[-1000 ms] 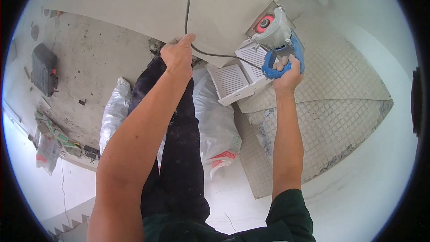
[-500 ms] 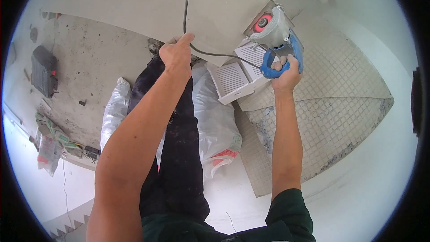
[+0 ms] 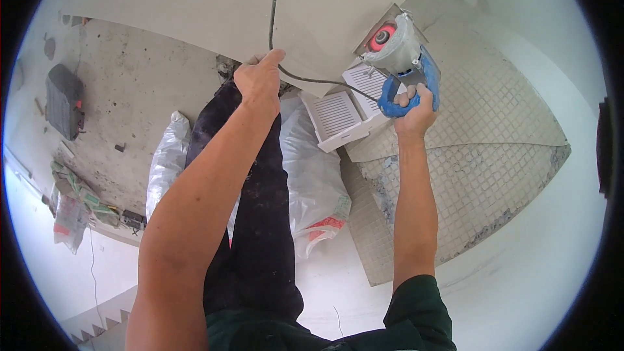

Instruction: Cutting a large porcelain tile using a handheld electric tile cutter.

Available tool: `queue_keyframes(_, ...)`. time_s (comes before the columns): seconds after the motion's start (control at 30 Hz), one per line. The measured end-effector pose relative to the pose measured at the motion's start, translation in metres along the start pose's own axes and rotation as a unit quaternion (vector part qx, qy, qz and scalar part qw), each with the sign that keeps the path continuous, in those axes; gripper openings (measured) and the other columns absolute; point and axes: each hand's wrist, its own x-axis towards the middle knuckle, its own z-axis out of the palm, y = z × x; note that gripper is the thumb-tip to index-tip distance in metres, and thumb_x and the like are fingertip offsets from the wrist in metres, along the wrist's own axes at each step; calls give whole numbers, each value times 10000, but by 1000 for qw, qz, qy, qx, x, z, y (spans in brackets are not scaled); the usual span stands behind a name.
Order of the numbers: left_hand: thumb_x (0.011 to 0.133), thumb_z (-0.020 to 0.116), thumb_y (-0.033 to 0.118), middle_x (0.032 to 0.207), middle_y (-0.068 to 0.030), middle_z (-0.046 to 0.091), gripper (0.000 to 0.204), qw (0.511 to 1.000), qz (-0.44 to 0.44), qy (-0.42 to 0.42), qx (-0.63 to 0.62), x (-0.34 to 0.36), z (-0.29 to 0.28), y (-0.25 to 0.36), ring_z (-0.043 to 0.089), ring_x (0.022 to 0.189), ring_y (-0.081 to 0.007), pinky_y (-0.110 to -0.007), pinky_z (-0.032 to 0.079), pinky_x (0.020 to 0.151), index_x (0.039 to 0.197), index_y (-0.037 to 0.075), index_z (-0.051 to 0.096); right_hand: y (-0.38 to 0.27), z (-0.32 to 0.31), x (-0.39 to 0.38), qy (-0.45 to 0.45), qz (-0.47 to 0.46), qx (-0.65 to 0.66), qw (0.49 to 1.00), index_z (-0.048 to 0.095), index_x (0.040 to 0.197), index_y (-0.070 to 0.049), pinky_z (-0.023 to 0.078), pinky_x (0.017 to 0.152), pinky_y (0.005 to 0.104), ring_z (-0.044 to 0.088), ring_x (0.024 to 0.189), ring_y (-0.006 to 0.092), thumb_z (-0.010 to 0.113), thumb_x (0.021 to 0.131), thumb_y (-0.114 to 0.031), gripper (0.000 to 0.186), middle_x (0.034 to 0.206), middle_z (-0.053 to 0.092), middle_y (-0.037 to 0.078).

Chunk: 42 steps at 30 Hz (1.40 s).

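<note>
The large, flat, pale beige panel is the biggest item on site and serves as the reference for all positions. To the right of the panel lies a broad, grey, grid-patterned slab with a rough, crumbled outer edge. On the wearer's side of the panel's near edge are two bulging bags: a translucent white plastic bag with red markings, nearest the panel's near corner, and a narrower, crinkled silvery plastic bag, farther left along that edge. A white plastic slotted rack sits at the panel's near corner; contact between the two cannot be determined. A hand-held power saw with silver metal guard, square metal base plate and blue handle is located at the panel's right edge; whether it bears on the panel cannot be determined. A dark grey, box-shaped case stands beyond the panel's near edge, at its far left. The right hand, near the panel's right edge, has its fingers wrapped firmly around the saw's handle; the guard and base plate extend ahead of that grip, away from the wearer. The left hand, at the panel's near edge, has thumb and fingers pinched together on a thin black rubbery cable, which runs from the handle past the panel's near corner to this hand, then up across the panel.
</note>
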Motion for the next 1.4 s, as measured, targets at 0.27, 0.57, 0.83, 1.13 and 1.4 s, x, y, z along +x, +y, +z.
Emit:
queue_keyframes(0.27,713,774,138,771,-20,563,246,1000,-8,-2,15,-5,2,2,495,703,-128,-291,412,655,872,-18,669,3,-2,-1,21,-6,37,999,537,842,-29,421,502,348,455,484,166,575,834,-88,70,648,487,53)
queue_keyframes(0.57,710,760,113,763,-34,594,236,1000,5,-9,-1,1,0,-4,524,677,-130,-288,431,627,856,-47,667,5,-2,-4,13,-13,32,999,546,851,-30,423,499,342,459,492,163,576,833,-97,76,664,494,53)
queue_keyframes(0.83,734,779,143,793,-5,560,237,1000,-9,-26,-7,1,-2,-3,473,691,-116,-292,395,644,895,15,661,5,1,-9,13,-8,31,999,544,865,-41,430,507,342,468,500,161,565,843,-97,64,655,488,45)
queue_keyframes(1.13,732,784,151,827,-28,579,279,1000,-4,-28,0,1,-3,-2,491,742,-145,-298,412,708,933,-11,676,9,-2,-9,18,-2,34,999,541,864,-32,438,510,351,476,501,168,570,840,-97,75,651,497,53)
queue_keyframes(1.4,730,788,163,837,-25,575,263,999,-17,-38,1,3,-5,-2,485,769,-142,-294,403,731,912,3,685,11,-6,-12,-5,2,2,1000,508,892,-78,426,569,345,468,551,153,558,872,-143,84,704,492,32)
